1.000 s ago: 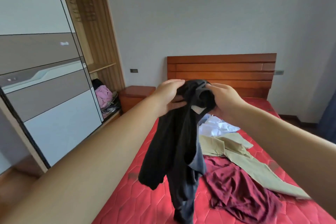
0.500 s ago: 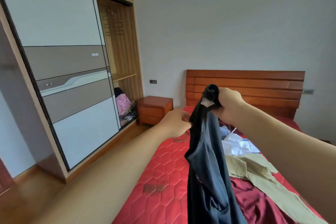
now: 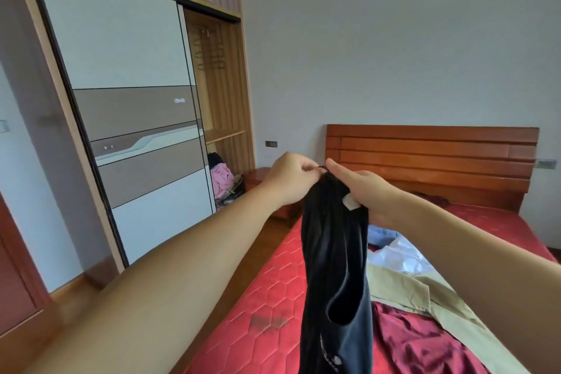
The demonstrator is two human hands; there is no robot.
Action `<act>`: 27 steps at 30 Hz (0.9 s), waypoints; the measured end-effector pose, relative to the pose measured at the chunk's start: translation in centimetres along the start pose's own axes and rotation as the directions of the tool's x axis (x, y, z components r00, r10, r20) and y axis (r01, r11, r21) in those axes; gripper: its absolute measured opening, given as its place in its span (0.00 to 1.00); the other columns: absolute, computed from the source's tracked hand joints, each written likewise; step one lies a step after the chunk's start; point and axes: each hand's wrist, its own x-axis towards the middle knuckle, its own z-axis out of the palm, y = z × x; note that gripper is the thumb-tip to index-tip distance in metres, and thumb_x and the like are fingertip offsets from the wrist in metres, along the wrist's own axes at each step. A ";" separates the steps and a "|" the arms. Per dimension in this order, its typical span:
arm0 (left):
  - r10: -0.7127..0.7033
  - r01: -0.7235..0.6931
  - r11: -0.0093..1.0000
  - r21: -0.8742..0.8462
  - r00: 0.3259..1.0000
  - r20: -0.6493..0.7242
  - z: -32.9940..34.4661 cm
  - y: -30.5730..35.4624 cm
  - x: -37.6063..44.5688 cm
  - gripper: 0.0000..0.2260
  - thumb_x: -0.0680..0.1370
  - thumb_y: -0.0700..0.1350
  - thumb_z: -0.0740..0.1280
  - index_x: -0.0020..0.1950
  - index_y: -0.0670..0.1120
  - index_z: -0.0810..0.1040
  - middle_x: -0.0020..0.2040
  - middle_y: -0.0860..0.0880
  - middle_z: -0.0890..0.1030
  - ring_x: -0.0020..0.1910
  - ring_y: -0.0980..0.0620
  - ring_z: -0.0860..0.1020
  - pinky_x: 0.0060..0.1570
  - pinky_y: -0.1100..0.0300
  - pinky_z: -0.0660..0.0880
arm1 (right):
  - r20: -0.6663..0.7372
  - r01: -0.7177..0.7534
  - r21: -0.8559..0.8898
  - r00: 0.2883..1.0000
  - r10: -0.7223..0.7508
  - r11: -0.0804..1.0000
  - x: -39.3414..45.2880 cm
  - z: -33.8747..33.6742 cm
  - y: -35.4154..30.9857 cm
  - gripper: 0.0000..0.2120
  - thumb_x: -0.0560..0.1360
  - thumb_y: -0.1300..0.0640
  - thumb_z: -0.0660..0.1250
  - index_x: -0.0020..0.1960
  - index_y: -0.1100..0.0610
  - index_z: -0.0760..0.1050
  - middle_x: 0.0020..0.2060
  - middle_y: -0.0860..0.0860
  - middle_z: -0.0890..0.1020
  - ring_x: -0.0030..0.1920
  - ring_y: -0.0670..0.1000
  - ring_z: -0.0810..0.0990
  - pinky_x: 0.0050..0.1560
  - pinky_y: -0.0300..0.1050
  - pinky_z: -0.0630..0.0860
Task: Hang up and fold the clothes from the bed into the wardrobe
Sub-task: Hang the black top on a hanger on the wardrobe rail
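Wardrobe (image 3: 127, 118) open w/ hangers (image 3: 209, 53), maybe pink clothes (image 3: 221, 176) inside, both hands' fingers (image 3: 306, 165) pinching black garment (image 3: 334, 267).

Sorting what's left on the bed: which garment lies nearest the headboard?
The blue garment, just behind the right hand. The white, khaki and maroon ones lie further toward the foot.

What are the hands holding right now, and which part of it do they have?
Both hands hold the dark garment by its top edge: the left hand pinches it, the right hand grips just beside, near the white label.
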 end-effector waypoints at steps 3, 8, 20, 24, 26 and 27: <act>-0.018 0.019 1.000 0.008 0.990 -0.137 0.1 0.5 0.4 0.11 0.81 0.47 0.63 0.53 0.44 0.83 0.48 0.45 0.84 0.49 0.48 0.80 0.51 0.54 0.76 | 0.119 0.125 -0.041 0.986 -0.120 0.991 -0.4 0.0 1.3 0.07 0.77 0.54 0.68 0.53 0.56 0.80 0.41 0.52 0.85 0.43 0.50 0.85 0.43 0.44 0.80; -0.084 0.076 0.996 -0.038 0.951 -0.297 -0.8 0.7 0.9 0.11 0.82 0.47 0.58 0.51 0.44 0.78 0.39 0.52 0.75 0.38 0.56 0.73 0.34 0.63 0.68 | 0.040 0.199 -0.471 0.978 -0.205 0.859 0.8 -0.7 5.8 0.06 0.73 0.57 0.68 0.46 0.59 0.79 0.40 0.57 0.84 0.41 0.57 0.83 0.43 0.50 0.79; -0.269 0.341 0.939 0.040 0.804 -0.531 -9.2 -4.2 -3.6 0.10 0.77 0.48 0.60 0.38 0.47 0.76 0.34 0.49 0.74 0.45 0.39 0.80 0.48 0.42 0.80 | 0.205 0.096 -0.854 0.965 0.162 0.511 2.3 -1.3 7.4 0.19 0.67 0.67 0.53 0.51 0.57 0.78 0.37 0.56 0.82 0.31 0.56 0.83 0.26 0.45 0.79; -0.368 0.463 0.886 0.037 0.749 -0.552 -12.3 -7.5 -6.2 0.12 0.80 0.46 0.59 0.45 0.39 0.77 0.38 0.44 0.76 0.42 0.37 0.81 0.47 0.42 0.80 | 0.259 0.087 -0.745 0.951 0.167 0.661 3.4 1.1 3.2 0.11 0.75 0.67 0.58 0.54 0.58 0.75 0.39 0.54 0.82 0.33 0.52 0.83 0.30 0.44 0.80; -0.397 0.479 0.878 0.009 0.738 -0.545 -14.2 -9.4 -7.1 0.14 0.80 0.46 0.59 0.49 0.37 0.77 0.39 0.43 0.75 0.38 0.41 0.77 0.47 0.43 0.80 | 0.223 0.035 -0.586 0.968 0.119 0.810 4.0 3.3 1.4 0.07 0.78 0.64 0.59 0.53 0.61 0.75 0.43 0.59 0.83 0.34 0.55 0.83 0.32 0.46 0.82; -0.410 0.476 0.879 -0.014 0.741 -0.532 -15.3 -10.1 -7.6 0.14 0.81 0.47 0.59 0.51 0.38 0.77 0.40 0.43 0.75 0.38 0.44 0.75 0.45 0.46 0.79 | 0.198 0.025 -0.512 0.976 0.090 0.858 3.9 4.6 0.4 0.07 0.79 0.64 0.59 0.51 0.61 0.75 0.43 0.61 0.83 0.33 0.55 0.83 0.33 0.48 0.82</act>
